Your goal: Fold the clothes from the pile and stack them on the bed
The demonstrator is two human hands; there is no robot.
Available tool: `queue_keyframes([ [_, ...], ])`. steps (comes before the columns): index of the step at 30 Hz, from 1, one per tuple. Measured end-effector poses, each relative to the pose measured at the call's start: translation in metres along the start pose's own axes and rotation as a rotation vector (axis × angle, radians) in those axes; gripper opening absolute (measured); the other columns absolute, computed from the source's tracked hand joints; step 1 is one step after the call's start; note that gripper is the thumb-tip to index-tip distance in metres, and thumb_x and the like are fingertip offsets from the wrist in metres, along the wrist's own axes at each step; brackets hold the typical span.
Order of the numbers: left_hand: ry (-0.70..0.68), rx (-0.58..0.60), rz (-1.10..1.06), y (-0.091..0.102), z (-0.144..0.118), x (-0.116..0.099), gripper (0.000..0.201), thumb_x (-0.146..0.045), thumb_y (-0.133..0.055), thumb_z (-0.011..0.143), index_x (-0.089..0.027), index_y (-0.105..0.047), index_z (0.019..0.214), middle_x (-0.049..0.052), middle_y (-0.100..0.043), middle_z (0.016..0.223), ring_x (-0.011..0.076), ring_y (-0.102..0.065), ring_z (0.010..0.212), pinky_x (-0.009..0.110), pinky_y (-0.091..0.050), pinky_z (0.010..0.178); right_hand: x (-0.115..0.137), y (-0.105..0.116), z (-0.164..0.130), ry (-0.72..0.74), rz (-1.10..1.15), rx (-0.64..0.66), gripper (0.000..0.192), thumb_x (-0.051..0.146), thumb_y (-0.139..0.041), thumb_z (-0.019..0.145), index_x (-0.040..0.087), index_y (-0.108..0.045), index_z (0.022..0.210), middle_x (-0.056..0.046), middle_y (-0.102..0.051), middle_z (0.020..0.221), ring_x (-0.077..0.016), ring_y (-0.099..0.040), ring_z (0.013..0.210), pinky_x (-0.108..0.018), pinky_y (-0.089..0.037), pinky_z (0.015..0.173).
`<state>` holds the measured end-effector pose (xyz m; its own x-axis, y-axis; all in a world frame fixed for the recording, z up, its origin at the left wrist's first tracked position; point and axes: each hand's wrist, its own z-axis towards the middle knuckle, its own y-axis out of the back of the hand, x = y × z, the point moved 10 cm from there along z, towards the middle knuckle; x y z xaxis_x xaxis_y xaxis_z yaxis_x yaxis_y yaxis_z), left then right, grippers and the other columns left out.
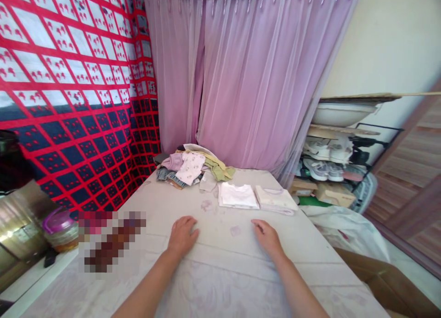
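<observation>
My left hand point(183, 235) rests palm down on the pale patterned cover point(227, 272), its thumb apart from the loosely bent fingers, holding nothing. To the right, my right hand point(267, 236) is held over the same cover with fingers stretched forward and nothing visible in them. Beyond it lie a folded white shirt point(238, 196) and, beside that, a folded cream garment point(276, 199) with a lilac neckline. Farther back on the left is a loose heap of clothes point(193, 166), with a pink printed piece on top and a green one at its right side.
Lilac curtains point(241, 88) hang behind the cover. On the right stands a rack with shoes point(322, 168), boxes and a white basin point(342, 113). A purple-lidded container point(61, 228) is at the left, near a blurred-out patch on the cover.
</observation>
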<state>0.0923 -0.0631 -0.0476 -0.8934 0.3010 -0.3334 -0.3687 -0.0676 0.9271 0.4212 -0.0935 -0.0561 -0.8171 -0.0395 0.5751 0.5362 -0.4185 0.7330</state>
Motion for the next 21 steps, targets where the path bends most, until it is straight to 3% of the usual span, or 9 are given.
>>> queue_keyframes([
  [2, -0.007, -0.001, -0.002, 0.008, 0.012, -0.009, 0.025, -0.029, -0.051, 0.084, -0.022, -0.063, 0.105, 0.005, -0.064, 0.112, 0.0193, -0.055, 0.108, 0.035, -0.036, 0.096, -0.005, 0.016, 0.012, -0.045, -0.158, -0.044, 0.034, 0.017, -0.041, 0.081, 0.022, -0.069, 0.101, -0.004, -0.069, 0.102, -0.0167, -0.064, 0.09, -0.028, -0.048, 0.082],
  [5, -0.08, -0.012, 0.038, 0.016, 0.042, -0.041, 0.019, -0.025, -0.051, 0.085, -0.025, -0.064, 0.099, 0.003, -0.065, 0.101, 0.0192, -0.056, 0.1, 0.034, -0.036, 0.089, 0.001, 0.032, 0.034, -0.034, -0.368, -0.093, 0.037, 0.016, -0.042, 0.084, 0.023, -0.065, 0.112, -0.006, -0.065, 0.107, -0.0172, -0.061, 0.095, -0.026, -0.045, 0.082],
  [11, -0.258, 0.005, 0.173, -0.007, 0.105, -0.111, 0.019, -0.029, -0.052, 0.087, -0.024, -0.064, 0.101, 0.005, -0.063, 0.1, 0.0213, -0.055, 0.099, 0.035, -0.035, 0.087, 0.016, 0.019, 0.071, 0.1, -0.534, -0.047, 0.031, 0.017, -0.051, 0.083, 0.027, -0.068, 0.108, -0.005, -0.063, 0.093, -0.0187, -0.057, 0.084, -0.027, -0.042, 0.072],
  [15, -0.366, 0.037, 0.313, -0.026, 0.125, -0.13, 0.02, -0.031, -0.052, 0.087, -0.022, -0.062, 0.101, 0.007, -0.062, 0.099, 0.0239, -0.054, 0.098, 0.037, -0.036, 0.084, 0.017, 0.014, 0.073, 0.222, -0.569, -0.067, 0.025, 0.019, -0.052, 0.085, 0.025, -0.069, 0.101, -0.006, -0.062, 0.09, -0.0195, -0.055, 0.081, -0.028, -0.04, 0.07],
  [21, -0.57, 0.071, 0.461, -0.038, 0.13, -0.141, 0.02, -0.019, -0.043, 0.091, -0.019, -0.063, 0.094, 0.009, -0.062, 0.091, 0.0236, -0.056, 0.092, 0.04, -0.033, 0.083, 0.007, 0.008, 0.067, 0.309, -0.595, -0.07, 0.025, 0.019, -0.046, 0.091, 0.023, -0.069, 0.101, -0.006, -0.065, 0.094, -0.0185, -0.053, 0.084, -0.028, -0.037, 0.073],
])
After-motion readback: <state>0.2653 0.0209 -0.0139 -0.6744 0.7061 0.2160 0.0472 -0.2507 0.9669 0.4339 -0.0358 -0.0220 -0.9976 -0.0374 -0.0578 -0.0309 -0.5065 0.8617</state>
